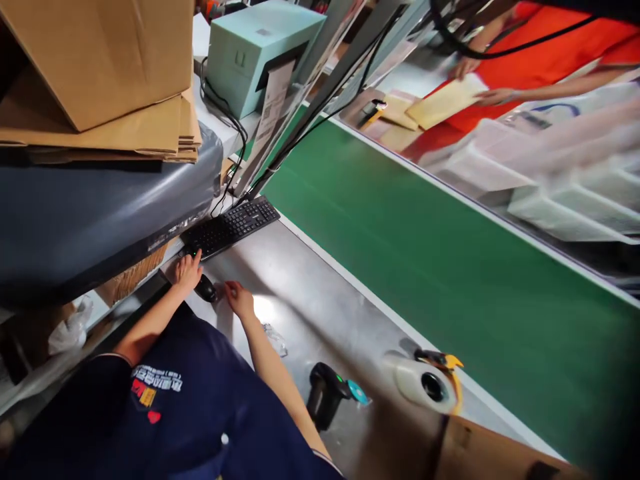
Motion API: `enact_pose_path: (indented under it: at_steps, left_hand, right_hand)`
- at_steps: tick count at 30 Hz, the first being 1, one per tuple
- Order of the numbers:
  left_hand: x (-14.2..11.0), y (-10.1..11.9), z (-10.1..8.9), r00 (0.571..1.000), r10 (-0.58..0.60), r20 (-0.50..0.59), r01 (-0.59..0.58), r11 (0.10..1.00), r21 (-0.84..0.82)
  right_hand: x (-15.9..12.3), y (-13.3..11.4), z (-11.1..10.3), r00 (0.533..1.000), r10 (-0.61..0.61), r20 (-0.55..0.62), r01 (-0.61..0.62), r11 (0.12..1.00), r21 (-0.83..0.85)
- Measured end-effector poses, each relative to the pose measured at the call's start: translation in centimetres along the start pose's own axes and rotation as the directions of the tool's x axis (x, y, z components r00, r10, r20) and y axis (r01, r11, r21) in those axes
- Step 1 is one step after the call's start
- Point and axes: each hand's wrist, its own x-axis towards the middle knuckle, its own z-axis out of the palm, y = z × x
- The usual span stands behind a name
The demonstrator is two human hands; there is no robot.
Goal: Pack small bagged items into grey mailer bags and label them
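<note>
At the near end of a black keyboard (235,225), my left hand (187,273) has its index finger stretched onto the keys, and it holds nothing. Just below that hand lies a black computer mouse (205,289) on the metal table. My right hand (240,300) is beside the mouse, apart from it, with thumb and fingers drawn together. Whatever is between those fingertips, if anything, is too small to make out. A crumpled piece of clear plastic (275,340) lies by my right forearm. Farther right stands a black handheld scanner (323,397) with a green light.
A green conveyor belt (400,233) runs beyond the metal table. A roll of clear tape (417,383) and a cardboard box (493,450) are at right. Flattened cardboard (100,130) and a pale-blue label printer (250,57) stand left. Across the belt, a person in orange (545,50) holds a yellow envelope.
</note>
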Motion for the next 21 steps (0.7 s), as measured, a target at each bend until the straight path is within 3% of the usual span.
enact_pose_path:
  at_steps: [3,6,12,16,18,21]
  left_hand:
    - [-0.3,0.2,0.2,1.000,-0.015,0.003,0.015,1.000,0.025]
    - [-0.7,0.4,0.4,0.998,-0.043,0.035,0.041,0.998,0.038]
    - [-0.4,0.7,-0.5,0.991,-0.097,0.094,0.093,0.995,0.043]
    - [-1.0,1.5,-1.0,0.994,-0.073,0.084,0.069,0.996,0.048]
    - [-1.4,1.4,1.0,0.997,-0.068,0.049,0.065,0.997,0.048]
    - [0.6,-0.2,6.5,0.998,-0.055,-0.021,0.057,0.997,0.058]
  right_hand:
    - [2.3,0.1,-1.4,0.999,-0.038,-0.010,0.037,0.998,-0.042]
    - [4.9,-0.4,-2.2,0.984,-0.176,0.005,0.176,0.982,-0.072]
    - [10.4,-4.2,-0.5,0.904,-0.420,0.079,0.420,0.907,0.019]
    - [11.5,-6.2,0.1,0.920,-0.390,0.022,0.391,0.920,-0.024]
    - [11.3,-5.7,1.1,0.917,-0.398,-0.032,0.396,0.916,-0.058]
    - [12.7,-3.1,3.9,0.876,-0.470,-0.109,0.462,0.882,-0.094]
